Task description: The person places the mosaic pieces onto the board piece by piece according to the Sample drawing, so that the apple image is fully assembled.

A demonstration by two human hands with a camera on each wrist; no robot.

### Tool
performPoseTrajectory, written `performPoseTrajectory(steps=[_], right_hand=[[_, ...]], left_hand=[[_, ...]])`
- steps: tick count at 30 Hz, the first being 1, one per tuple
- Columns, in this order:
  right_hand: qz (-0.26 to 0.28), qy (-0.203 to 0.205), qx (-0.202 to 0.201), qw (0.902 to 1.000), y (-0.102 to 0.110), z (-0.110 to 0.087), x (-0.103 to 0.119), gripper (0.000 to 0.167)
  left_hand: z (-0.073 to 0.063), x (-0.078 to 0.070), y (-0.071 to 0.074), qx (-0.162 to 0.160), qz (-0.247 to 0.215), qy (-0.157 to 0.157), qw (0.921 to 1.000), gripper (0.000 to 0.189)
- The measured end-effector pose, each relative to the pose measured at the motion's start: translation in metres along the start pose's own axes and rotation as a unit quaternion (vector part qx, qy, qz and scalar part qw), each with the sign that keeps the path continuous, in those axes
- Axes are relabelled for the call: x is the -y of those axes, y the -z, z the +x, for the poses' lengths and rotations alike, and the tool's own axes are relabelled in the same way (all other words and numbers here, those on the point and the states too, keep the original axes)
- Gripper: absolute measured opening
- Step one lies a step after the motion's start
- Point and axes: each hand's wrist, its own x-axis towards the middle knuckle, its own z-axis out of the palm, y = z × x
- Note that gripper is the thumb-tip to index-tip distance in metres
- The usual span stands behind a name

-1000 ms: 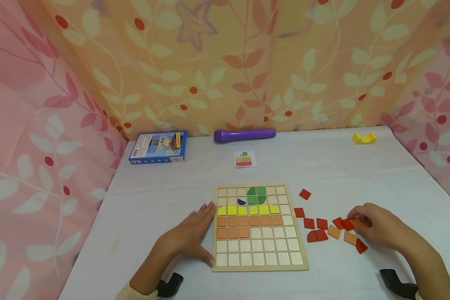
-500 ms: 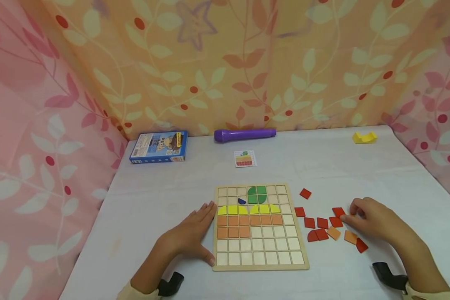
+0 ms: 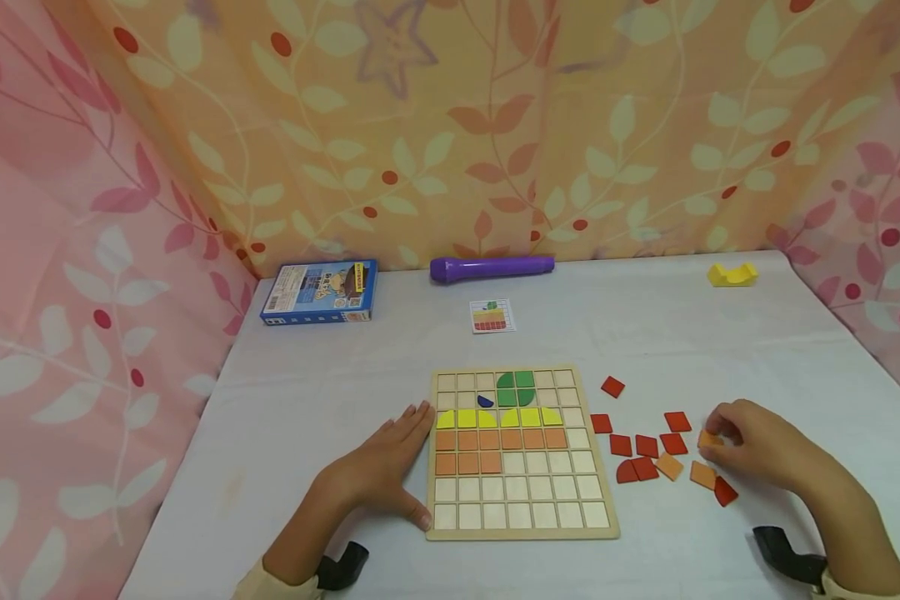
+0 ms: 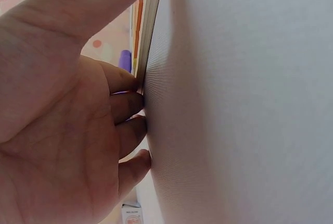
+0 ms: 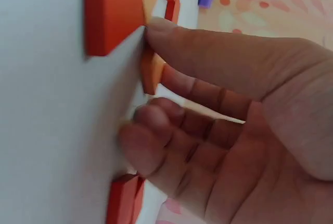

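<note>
My left hand (image 3: 378, 462) lies at the left edge of a wooden grid board (image 3: 525, 533), fingers and thumb touching its side, as the left wrist view also shows. On the board sit green tiles (image 3: 515, 389), a row of yellow tiles (image 3: 487, 418), orange tiles (image 3: 487, 440) below them, and a small dark blue piece (image 3: 485, 402). Right of the board, my right hand (image 3: 757, 446) pinches an orange tile (image 3: 708, 439) between thumb and fingers, low over the cloth; in the right wrist view this orange tile (image 5: 151, 73) is partly hidden by the thumb.
Loose red tiles (image 3: 647, 447) and two more orange tiles (image 3: 670, 467) lie between board and right hand. Behind are a picture card (image 3: 492, 317), a blue box (image 3: 319, 292), a purple microphone-shaped object (image 3: 492, 267) and a yellow block (image 3: 732, 275). Patterned curtains (image 3: 450, 125) enclose the table.
My right hand went left, with its thumb at the red tiles, then drew back right. Two red tiles have slid left, and the orange tile now shows in its fingers. The left hand stayed still.
</note>
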Motion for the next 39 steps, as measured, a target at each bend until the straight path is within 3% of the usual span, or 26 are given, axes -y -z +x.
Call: performPoseTrajectory(steps=[14,25,39], right_hand=[[0.012,0.029,-0.030,0.9991,-0.007,-0.009,0.013,0.024],[0.020,0.100,-0.027,0.9944,-0.020,-0.007,0.057,0.018],[-0.003,0.210,-0.014,0.9775,-0.045,0.009,0.119,0.021]], left_hand=[[0.000,-0.001,0.001,-0.001,-0.007,-0.005,1.0000,0.144],[0.000,0.000,-0.001,-0.004,-0.005,-0.005,1.0000,0.144],[0.001,0.001,-0.002,-0.003,0.002,-0.004,1.0000,0.145]])
